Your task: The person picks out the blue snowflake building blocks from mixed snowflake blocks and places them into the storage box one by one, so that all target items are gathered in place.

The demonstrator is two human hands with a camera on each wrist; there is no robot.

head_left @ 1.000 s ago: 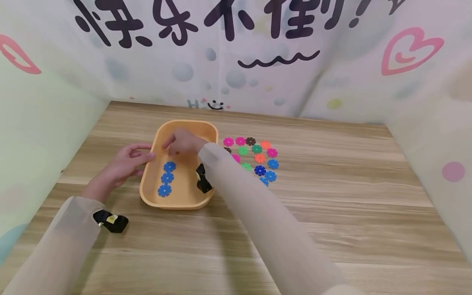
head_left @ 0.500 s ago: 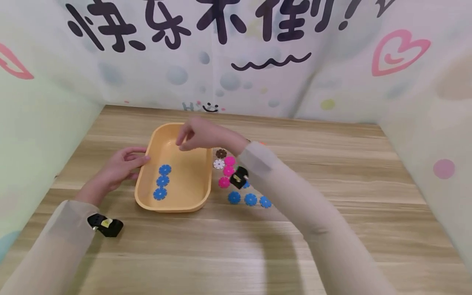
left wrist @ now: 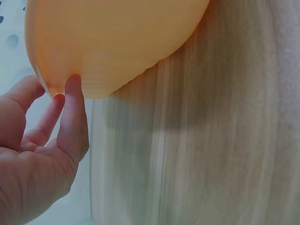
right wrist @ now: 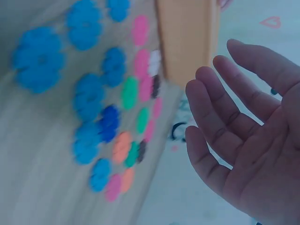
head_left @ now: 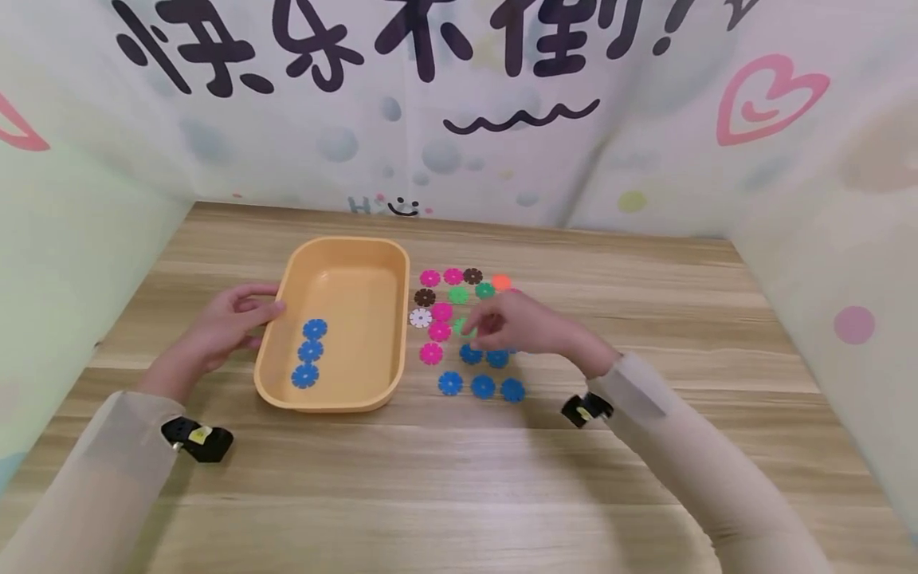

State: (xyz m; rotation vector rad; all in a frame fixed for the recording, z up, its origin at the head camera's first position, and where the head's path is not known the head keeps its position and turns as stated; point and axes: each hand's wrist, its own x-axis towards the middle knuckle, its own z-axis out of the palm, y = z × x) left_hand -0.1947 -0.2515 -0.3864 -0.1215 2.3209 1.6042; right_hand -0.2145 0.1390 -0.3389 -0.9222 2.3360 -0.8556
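Left hand (head_left: 228,325): forearm angled inward from lower left; thumb at the rim, fingers against the outer wall, holding the orange tray (head_left: 358,319) at its left side. Right hand (head_left: 527,323): forearm angled inward from lower right; fingers loosely bent and spread, palm bare, nothing held, positioned over the loose discs (head_left: 484,387). These lie on the surface (head_left: 430,494), right of the tray. Three blue discs (head_left: 311,351) form a column inside the tray, toward its left wall.

White backdrop (head_left: 480,88) bears black lettering "快乐不倒!" (head_left: 425,49) and a faint "H" (head_left: 354,206) below.
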